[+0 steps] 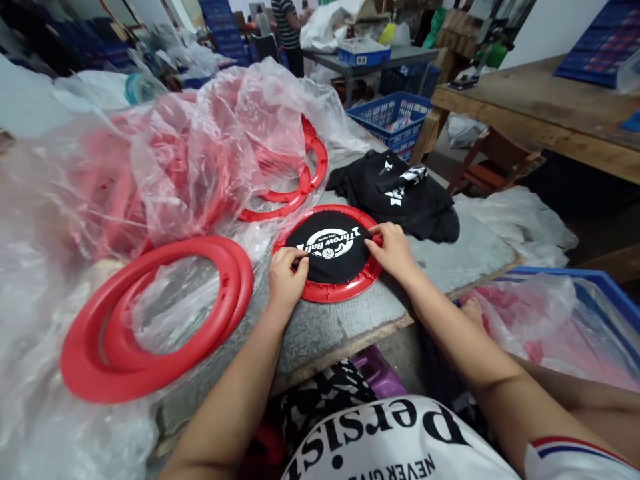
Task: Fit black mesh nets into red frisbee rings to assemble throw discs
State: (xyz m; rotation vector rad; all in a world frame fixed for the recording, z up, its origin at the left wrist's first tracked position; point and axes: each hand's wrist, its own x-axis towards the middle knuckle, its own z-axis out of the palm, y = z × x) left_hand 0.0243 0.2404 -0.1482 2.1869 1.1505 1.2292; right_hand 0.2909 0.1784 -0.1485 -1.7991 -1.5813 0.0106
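On the table in front of me lies a red plastic ring (340, 292) with a round black fabric piece (320, 267) inside it, printed "Throw Ball" in white. My left hand (289, 279) is at the left side, thumb and fingers pinching the fabric's edge by the ring. Across from it, my right hand (393, 252) pinches the fabric's edge at the right, its fingertips over the ring's rim. Behind the ring is a pile of black fabric pieces (400, 207) with white prints. To the left, red rings (150, 373) lie overlapping on clear plastic.
Clear plastic bags (200, 153) full of red rings cover the table's left and back. A blue bin (600, 280) lined with plastic stands at right. Beyond are a blue crate (395, 110), a wooden table (530, 107) and a person in a striped top (287, 27).
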